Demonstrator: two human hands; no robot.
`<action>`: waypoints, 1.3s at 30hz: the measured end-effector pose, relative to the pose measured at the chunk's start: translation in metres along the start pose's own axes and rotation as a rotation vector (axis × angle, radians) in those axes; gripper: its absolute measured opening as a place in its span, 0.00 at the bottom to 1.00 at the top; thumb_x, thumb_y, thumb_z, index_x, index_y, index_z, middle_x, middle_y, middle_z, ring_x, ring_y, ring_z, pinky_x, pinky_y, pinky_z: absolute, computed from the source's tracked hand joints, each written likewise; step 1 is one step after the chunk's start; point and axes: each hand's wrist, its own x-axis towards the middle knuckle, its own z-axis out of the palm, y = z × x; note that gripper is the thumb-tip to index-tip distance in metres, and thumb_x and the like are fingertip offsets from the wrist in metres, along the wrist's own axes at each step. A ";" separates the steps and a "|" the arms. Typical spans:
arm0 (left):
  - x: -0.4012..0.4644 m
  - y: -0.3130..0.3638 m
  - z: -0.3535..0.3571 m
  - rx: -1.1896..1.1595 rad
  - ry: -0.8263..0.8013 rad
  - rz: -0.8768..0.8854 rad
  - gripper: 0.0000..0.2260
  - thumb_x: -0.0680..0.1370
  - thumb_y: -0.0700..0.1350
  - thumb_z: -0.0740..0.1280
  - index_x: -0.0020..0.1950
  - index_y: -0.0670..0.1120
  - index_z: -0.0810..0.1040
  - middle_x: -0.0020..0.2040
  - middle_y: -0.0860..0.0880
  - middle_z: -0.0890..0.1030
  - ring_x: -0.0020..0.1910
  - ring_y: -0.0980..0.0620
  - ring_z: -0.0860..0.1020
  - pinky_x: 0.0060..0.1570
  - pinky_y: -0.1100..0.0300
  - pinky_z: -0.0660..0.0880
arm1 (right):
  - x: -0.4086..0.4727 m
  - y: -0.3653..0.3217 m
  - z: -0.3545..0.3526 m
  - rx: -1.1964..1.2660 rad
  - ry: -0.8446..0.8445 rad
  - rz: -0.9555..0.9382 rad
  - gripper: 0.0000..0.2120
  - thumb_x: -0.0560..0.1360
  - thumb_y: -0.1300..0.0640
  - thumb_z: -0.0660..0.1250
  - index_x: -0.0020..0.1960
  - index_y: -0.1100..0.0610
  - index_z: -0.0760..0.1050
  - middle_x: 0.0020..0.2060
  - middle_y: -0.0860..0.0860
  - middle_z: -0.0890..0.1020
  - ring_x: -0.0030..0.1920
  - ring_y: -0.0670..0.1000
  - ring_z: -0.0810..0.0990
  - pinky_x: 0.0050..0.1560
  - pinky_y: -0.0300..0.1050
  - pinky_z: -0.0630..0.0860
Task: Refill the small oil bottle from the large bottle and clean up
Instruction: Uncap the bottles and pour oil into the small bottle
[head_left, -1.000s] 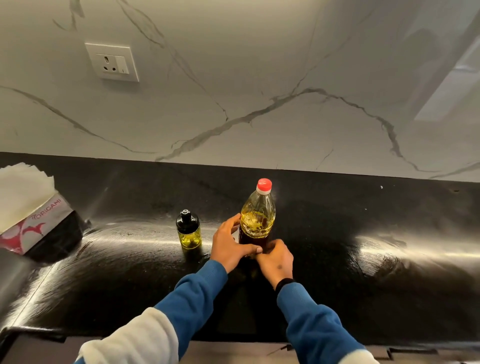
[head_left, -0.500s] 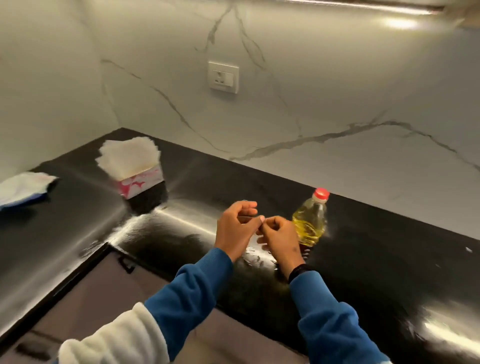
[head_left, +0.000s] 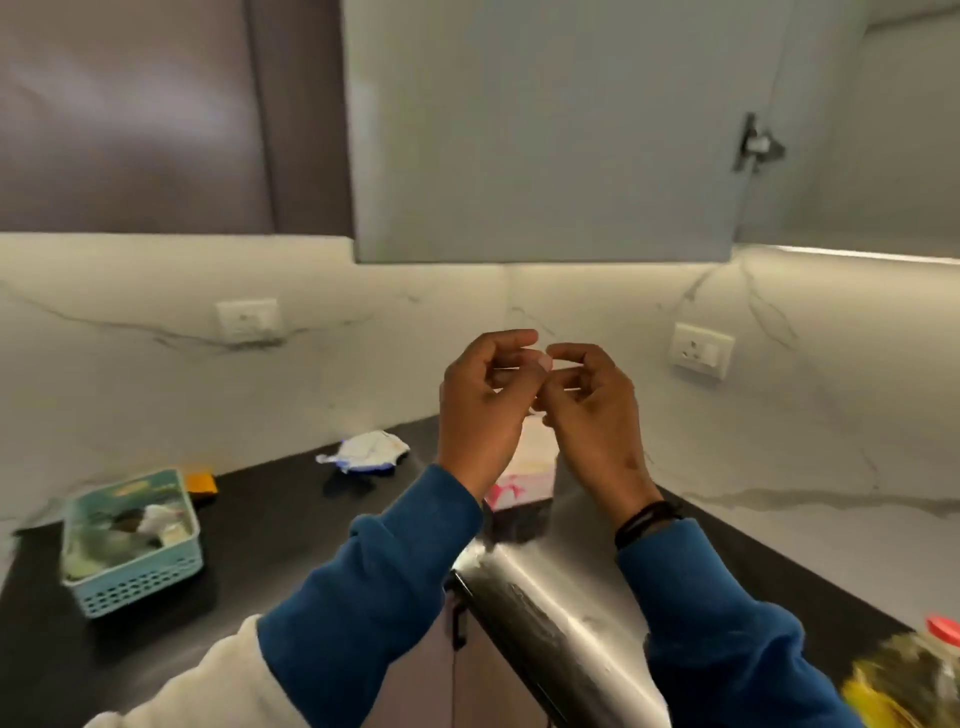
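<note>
The large oil bottle (head_left: 906, 680), with yellow oil and a red cap, stands blurred at the bottom right corner on the black counter (head_left: 270, 519). My left hand (head_left: 480, 410) and my right hand (head_left: 592, 415) are raised in front of me, well left of and above the bottle. Both have curled fingers, and their fingertips meet in the middle. I cannot make out anything pinched between them. The small oil bottle is out of view.
A tissue box (head_left: 524, 483) sits in the counter corner behind my hands. A teal basket (head_left: 130, 566) of items stands at the left, with an orange object (head_left: 200, 483) and a crumpled white-blue cloth (head_left: 363, 452) farther back. An open cabinet door (head_left: 545, 130) hangs overhead.
My view has swung left and up, away from the bottles toward the counter corner. Both hands left the large bottle's base and rose together, fingertips still touching.
</note>
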 end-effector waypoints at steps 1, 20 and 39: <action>0.004 0.012 -0.014 0.001 0.030 0.023 0.08 0.80 0.38 0.70 0.57 0.47 0.83 0.48 0.48 0.85 0.49 0.48 0.84 0.49 0.51 0.83 | 0.003 -0.015 0.012 -0.013 -0.004 -0.049 0.11 0.79 0.53 0.68 0.61 0.49 0.76 0.43 0.47 0.85 0.41 0.43 0.84 0.41 0.40 0.82; 0.067 0.092 -0.127 -0.101 0.120 -0.027 0.09 0.82 0.38 0.68 0.48 0.51 0.85 0.46 0.51 0.85 0.51 0.47 0.83 0.54 0.55 0.82 | 0.003 -0.163 0.146 -0.331 0.308 -0.239 0.11 0.80 0.56 0.65 0.62 0.55 0.77 0.61 0.54 0.78 0.59 0.52 0.78 0.51 0.37 0.69; 0.025 0.112 -0.093 -0.346 0.093 -0.194 0.15 0.82 0.45 0.65 0.37 0.55 0.84 0.34 0.58 0.85 0.38 0.57 0.84 0.48 0.53 0.80 | -0.029 -0.186 0.088 -0.704 0.242 -0.241 0.26 0.83 0.53 0.63 0.79 0.54 0.61 0.74 0.55 0.70 0.72 0.56 0.70 0.72 0.48 0.68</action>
